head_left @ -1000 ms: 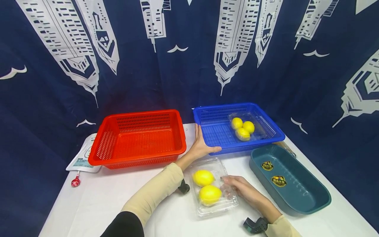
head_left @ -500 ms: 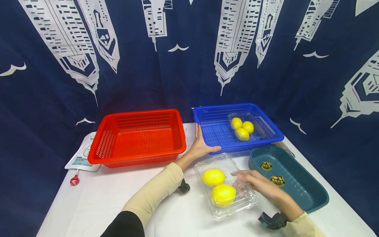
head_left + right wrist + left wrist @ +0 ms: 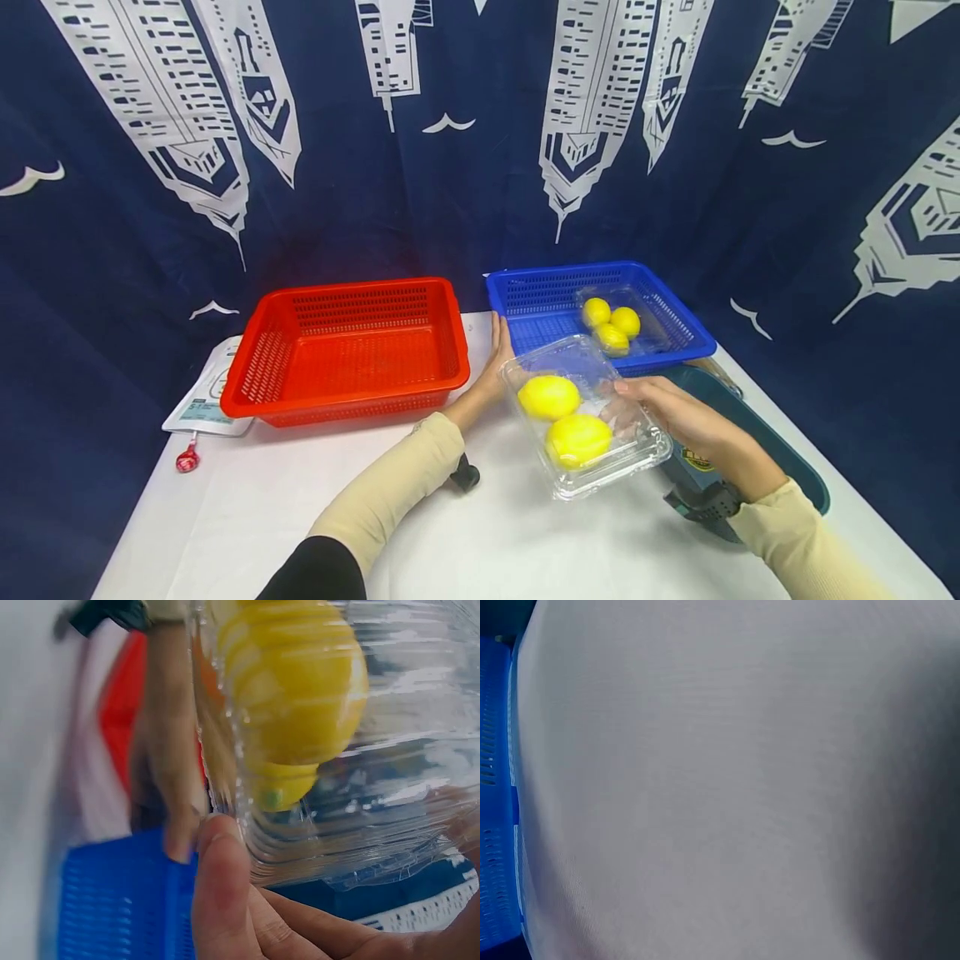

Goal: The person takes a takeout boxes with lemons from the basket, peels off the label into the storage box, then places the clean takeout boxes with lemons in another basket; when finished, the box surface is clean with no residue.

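Observation:
My right hand [image 3: 663,408] grips the right side of a clear plastic fruit box [image 3: 577,487], raised and tilted above the table. Two lemons [image 3: 579,441] lie inside it. Up close in the right wrist view, the thumb [image 3: 223,892] presses the wall of the box. My left hand [image 3: 495,362] rests its straight fingers along the near left corner of a blue basket [image 3: 534,329]; the raised box covers its thumb in the head view. Another clear box with three lemons [image 3: 611,337] sits in the basket's right half. The left wrist view catches only the basket's side and white cloth.
Left of the blue basket stands a red basket [image 3: 375,400]. A teal tub [image 3: 806,479] is at the right, partly behind my right arm. A white packet [image 3: 213,400] and a red lollipop [image 3: 187,458] lie at far left. A patterned navy curtain [image 3: 450,200] hangs behind.
My right hand has lifted the fruit box off the table and carried it up, rightward and towards the blue basket, tilting it. My left hand has stayed at the basket's corner.

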Motion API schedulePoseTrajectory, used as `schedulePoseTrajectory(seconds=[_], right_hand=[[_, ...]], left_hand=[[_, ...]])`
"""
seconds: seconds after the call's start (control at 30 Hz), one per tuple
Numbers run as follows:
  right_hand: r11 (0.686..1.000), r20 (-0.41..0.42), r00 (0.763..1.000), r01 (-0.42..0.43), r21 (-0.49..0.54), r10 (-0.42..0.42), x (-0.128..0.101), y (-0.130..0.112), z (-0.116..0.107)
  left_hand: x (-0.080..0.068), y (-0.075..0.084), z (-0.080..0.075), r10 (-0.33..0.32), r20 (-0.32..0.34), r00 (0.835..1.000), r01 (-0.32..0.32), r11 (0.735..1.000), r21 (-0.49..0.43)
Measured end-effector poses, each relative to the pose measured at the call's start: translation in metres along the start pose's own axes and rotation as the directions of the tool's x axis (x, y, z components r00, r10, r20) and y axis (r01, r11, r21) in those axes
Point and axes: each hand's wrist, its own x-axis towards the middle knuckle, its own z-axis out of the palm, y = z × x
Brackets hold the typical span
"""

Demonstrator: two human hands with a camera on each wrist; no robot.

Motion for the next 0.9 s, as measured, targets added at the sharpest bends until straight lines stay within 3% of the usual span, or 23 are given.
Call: schedulePoseTrajectory(seconds=[0.1, 0.23, 0.37, 0.43, 0.57, 0.67, 0.77, 0.9], right_hand=[[1.0, -0.016, 1.0, 0.007, 0.026, -0.007, 0.007, -0.006, -0.011], [0.997, -0.005, 1.0, 0.008, 0.072, -0.008, 0.017, -0.012, -0.024], [0.993, 0.002, 1.0, -0.012, 0.115, 0.012, 0.027, -0.016, -0.034], [0.991, -0.019, 0.999, -0.027, 0.133, 0.03, 0.032, -0.017, -0.037], [0.993, -0.084, 0.994, -0.066, 0.1, 0.075, 0.045, -0.016, -0.042], [0.992, -0.12, 0.987, -0.097, 0.087, 0.107, 0.055, -0.014, -0.047], [0.988, -0.138, 0.983, -0.11, 0.106, 0.124, 0.067, -0.011, -0.054], [0.979, -0.145, 0.979, -0.123, 0.161, 0.147, 0.084, -0.008, -0.064]], left_hand=[[-0.002, -0.005, -0.004, 0.104, 0.015, 0.994, -0.104, 0.995, -0.008], [0.002, -0.007, -0.001, 0.111, 0.025, 0.994, -0.112, 0.99, 0.089], [0.009, -0.006, 0.002, 0.18, 0.019, 0.984, -0.178, 0.948, 0.264], [0.011, -0.006, 0.003, 0.193, 0.001, 0.981, -0.185, 0.942, 0.281], [0.011, -0.005, 0.005, 0.052, -0.033, 0.998, -0.047, 0.988, 0.144], [0.008, -0.004, 0.005, -0.088, -0.031, 0.996, 0.09, 0.995, 0.04], [0.007, -0.002, 0.006, -0.136, -0.021, 0.99, 0.137, 0.99, 0.025], [0.007, 0.001, 0.006, -0.153, -0.031, 0.988, 0.154, 0.987, 0.035]])
